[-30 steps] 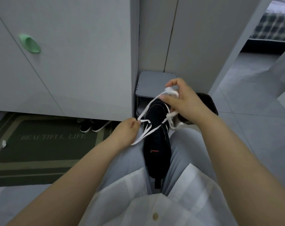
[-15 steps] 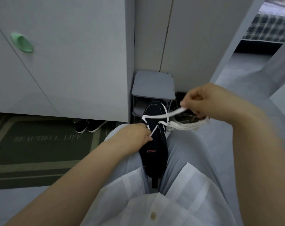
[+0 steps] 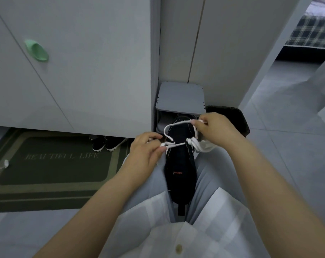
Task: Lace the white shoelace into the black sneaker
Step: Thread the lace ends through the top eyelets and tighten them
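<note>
The black sneaker (image 3: 180, 164) sits clamped between the knees, toe pointing away. Half a second ago the right hand (image 3: 215, 131) was drawn out sideways with the white shoelace (image 3: 202, 148) taut. It has now swung back over the toe, thumb and forefinger pinching the lace, which arcs in a slack loop. The left hand (image 3: 146, 151) pinches the other end (seemingly its tip) beside the eyelets. That row looks pulled through, and the next crossing is probably being set up

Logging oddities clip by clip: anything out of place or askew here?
Just a small white scrap lying loose on the green doormat, far left; too small to identify. The black sneaker and white shoelace look normal.
</note>
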A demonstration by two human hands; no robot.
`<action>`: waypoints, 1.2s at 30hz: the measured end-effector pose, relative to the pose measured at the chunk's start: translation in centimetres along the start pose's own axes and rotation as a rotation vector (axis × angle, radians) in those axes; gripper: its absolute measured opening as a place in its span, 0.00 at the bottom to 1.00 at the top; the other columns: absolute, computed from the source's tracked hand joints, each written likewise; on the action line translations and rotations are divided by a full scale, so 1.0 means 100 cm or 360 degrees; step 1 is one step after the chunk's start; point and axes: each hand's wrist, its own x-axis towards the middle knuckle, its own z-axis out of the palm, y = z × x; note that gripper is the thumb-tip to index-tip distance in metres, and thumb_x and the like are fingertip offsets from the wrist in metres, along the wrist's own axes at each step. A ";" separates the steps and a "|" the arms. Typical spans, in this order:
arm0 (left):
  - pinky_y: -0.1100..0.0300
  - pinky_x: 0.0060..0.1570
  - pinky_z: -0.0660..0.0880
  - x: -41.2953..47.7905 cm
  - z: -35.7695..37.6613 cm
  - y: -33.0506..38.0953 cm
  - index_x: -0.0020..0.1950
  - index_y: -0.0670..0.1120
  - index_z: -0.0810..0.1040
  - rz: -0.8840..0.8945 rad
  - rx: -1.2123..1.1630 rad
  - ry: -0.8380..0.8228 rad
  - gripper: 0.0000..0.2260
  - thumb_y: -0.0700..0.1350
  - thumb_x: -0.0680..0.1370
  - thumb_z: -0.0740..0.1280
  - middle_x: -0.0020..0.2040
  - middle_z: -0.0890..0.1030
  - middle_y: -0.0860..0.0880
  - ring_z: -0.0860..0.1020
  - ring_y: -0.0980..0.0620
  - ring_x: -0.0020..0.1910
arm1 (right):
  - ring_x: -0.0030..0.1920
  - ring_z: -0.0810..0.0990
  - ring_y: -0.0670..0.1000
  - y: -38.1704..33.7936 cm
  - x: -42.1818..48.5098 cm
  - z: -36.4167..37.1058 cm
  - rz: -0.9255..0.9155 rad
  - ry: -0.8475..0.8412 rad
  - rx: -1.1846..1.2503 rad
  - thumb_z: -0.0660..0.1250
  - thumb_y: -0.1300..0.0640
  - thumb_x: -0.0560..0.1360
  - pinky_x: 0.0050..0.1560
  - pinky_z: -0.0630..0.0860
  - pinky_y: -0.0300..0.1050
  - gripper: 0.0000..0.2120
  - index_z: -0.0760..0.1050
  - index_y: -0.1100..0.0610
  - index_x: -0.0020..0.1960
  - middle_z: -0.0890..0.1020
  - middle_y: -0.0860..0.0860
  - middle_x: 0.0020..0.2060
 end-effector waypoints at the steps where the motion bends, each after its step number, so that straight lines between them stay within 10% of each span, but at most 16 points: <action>1: 0.67 0.56 0.61 -0.001 0.001 0.000 0.34 0.52 0.71 -0.0042 -0.0051 0.0018 0.12 0.53 0.77 0.58 0.57 0.75 0.48 0.72 0.51 0.56 | 0.28 0.65 0.49 -0.003 -0.001 -0.001 -0.0073 0.0008 0.0148 0.59 0.47 0.79 0.31 0.62 0.43 0.20 0.65 0.57 0.32 0.67 0.50 0.26; 6: 0.76 0.55 0.65 -0.004 -0.001 0.020 0.41 0.62 0.70 0.0044 -0.0369 0.0085 0.12 0.45 0.78 0.57 0.55 0.80 0.55 0.74 0.62 0.56 | 0.32 0.65 0.49 -0.014 0.002 0.006 -0.0235 -0.0166 0.0348 0.56 0.47 0.79 0.37 0.64 0.45 0.19 0.63 0.56 0.33 0.66 0.50 0.28; 11: 0.61 0.47 0.76 -0.009 -0.016 0.030 0.36 0.44 0.76 -0.0373 -0.1081 -0.0054 0.19 0.51 0.80 0.55 0.35 0.82 0.49 0.81 0.50 0.41 | 0.33 0.66 0.48 -0.004 0.006 0.008 -0.0186 -0.0223 0.0399 0.61 0.47 0.77 0.36 0.65 0.45 0.17 0.63 0.55 0.35 0.67 0.49 0.30; 15: 0.53 0.43 0.73 -0.004 -0.023 0.014 0.31 0.43 0.67 -0.0646 -0.0875 -0.0119 0.20 0.49 0.81 0.54 0.26 0.71 0.49 0.75 0.55 0.26 | 0.33 0.74 0.50 0.000 0.010 0.002 -0.0165 -0.0162 0.0504 0.65 0.53 0.76 0.36 0.73 0.48 0.17 0.60 0.53 0.34 0.71 0.49 0.30; 18: 0.56 0.38 0.68 0.008 -0.011 0.001 0.34 0.44 0.66 -0.0747 -0.0429 -0.0234 0.16 0.50 0.80 0.58 0.28 0.72 0.49 0.71 0.53 0.28 | 0.37 0.82 0.50 -0.008 0.007 -0.010 -0.0191 -0.0080 0.0615 0.66 0.54 0.75 0.45 0.78 0.52 0.14 0.65 0.52 0.35 0.81 0.53 0.36; 22: 0.57 0.42 0.69 0.026 0.008 0.004 0.47 0.47 0.69 -0.0689 0.0098 -0.0503 0.13 0.58 0.76 0.61 0.41 0.75 0.51 0.75 0.50 0.42 | 0.26 0.69 0.41 -0.024 -0.004 -0.040 -0.0298 0.0144 0.0439 0.70 0.51 0.72 0.29 0.68 0.31 0.12 0.70 0.54 0.36 0.74 0.47 0.29; 26: 0.56 0.40 0.68 0.034 0.016 0.013 0.42 0.45 0.72 -0.0367 0.0613 -0.0628 0.15 0.57 0.76 0.62 0.38 0.74 0.49 0.75 0.47 0.42 | 0.24 0.68 0.40 -0.037 -0.018 -0.067 -0.0366 0.0111 0.0219 0.71 0.45 0.69 0.27 0.66 0.31 0.17 0.73 0.58 0.35 0.73 0.46 0.26; 32: 0.54 0.46 0.70 0.028 0.019 -0.009 0.41 0.41 0.79 0.0017 0.0413 -0.0466 0.14 0.51 0.77 0.64 0.42 0.69 0.50 0.71 0.49 0.43 | 0.23 0.68 0.39 -0.052 -0.039 -0.093 -0.0428 0.0342 0.0601 0.68 0.45 0.72 0.25 0.66 0.26 0.16 0.69 0.53 0.32 0.74 0.43 0.24; 36: 0.60 0.55 0.62 0.017 0.016 -0.001 0.35 0.43 0.78 0.0243 0.0188 -0.0229 0.16 0.52 0.75 0.61 0.55 0.75 0.48 0.67 0.53 0.54 | 0.28 0.74 0.41 -0.059 -0.037 -0.093 -0.0514 0.0460 0.0901 0.65 0.48 0.75 0.33 0.71 0.33 0.12 0.70 0.53 0.37 0.83 0.52 0.40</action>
